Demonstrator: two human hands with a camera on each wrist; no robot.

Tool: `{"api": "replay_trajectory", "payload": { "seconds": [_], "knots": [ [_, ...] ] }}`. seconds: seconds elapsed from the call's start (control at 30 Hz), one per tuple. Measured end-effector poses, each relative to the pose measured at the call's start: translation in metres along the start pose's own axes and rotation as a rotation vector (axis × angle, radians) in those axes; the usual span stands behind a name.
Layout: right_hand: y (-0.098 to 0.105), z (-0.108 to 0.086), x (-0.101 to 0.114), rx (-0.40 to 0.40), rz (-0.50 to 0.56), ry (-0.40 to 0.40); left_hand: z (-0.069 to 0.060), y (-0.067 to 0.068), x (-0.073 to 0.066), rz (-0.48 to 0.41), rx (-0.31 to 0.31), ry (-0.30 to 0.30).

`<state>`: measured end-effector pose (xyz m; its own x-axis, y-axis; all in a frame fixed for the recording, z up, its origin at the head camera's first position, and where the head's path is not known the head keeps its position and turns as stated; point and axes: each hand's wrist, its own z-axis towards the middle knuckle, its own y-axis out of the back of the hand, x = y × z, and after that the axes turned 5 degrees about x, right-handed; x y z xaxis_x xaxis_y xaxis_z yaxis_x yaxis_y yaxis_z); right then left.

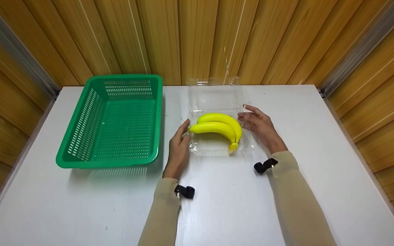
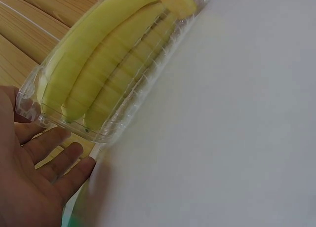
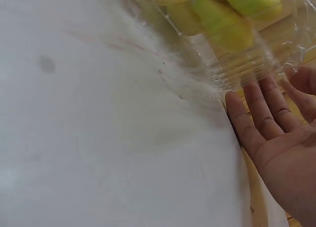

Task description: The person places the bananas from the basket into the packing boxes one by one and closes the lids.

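A bunch of yellow bananas [image 1: 217, 127] lies in the base of a clear plastic clamshell box [image 1: 210, 148], its stem end toward the front right. The box's lid [image 1: 214, 97] stands open at the back. At the box's left side, my left hand [image 1: 179, 150] touches the edge near the banana tips; in the left wrist view its lower fingers [image 2: 57, 153] extend loosely beneath the corner. My right hand [image 1: 262, 128] is at the opposite side, and in the right wrist view its nearly straight fingers [image 3: 266, 108] meet the ribbed plastic wall.
A green plastic basket [image 1: 156, 136] with slotted sides stands to the left on the white table [image 1: 231, 205]. Wood-look panels [image 1: 197, 41] rise behind the table and along both sides. A black wrist camera [image 1: 186, 192] sits on the left sleeve, another [image 1: 265, 165] on the right.
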<state>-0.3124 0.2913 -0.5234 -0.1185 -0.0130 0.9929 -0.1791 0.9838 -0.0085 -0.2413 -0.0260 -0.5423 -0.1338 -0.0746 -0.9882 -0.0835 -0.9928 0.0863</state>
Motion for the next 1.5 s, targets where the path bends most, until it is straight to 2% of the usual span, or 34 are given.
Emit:
{"api": "replay_trajectory", "payload": {
  "seconds": [0.2, 0.47, 0.7, 0.9, 1.2, 1.5],
  "knots": [
    [-0.003, -0.002, -0.005, -0.015, 0.041, 0.06, 0.0, 0.0, -0.001, 0.002, -0.002, -0.001],
    [-0.007, -0.006, -0.009, -0.046, 0.118, 0.099, 0.003, 0.0, 0.0, 0.038, -0.014, -0.06],
    [-0.011, -0.005, -0.012, -0.087, 0.128, 0.106, 0.002, 0.0, 0.0, 0.035, -0.01, -0.024],
    [-0.017, -0.006, -0.016, -0.121, 0.189, 0.147, 0.001, 0.0, -0.001, 0.028, -0.007, -0.006],
    [-0.02, -0.003, -0.019, -0.15, 0.208, 0.151, 0.002, 0.001, -0.003, 0.018, -0.02, 0.006],
    [-0.023, -0.006, -0.021, -0.161, 0.312, 0.207, 0.002, 0.0, -0.003, -0.006, -0.023, 0.003]
  ]
}}
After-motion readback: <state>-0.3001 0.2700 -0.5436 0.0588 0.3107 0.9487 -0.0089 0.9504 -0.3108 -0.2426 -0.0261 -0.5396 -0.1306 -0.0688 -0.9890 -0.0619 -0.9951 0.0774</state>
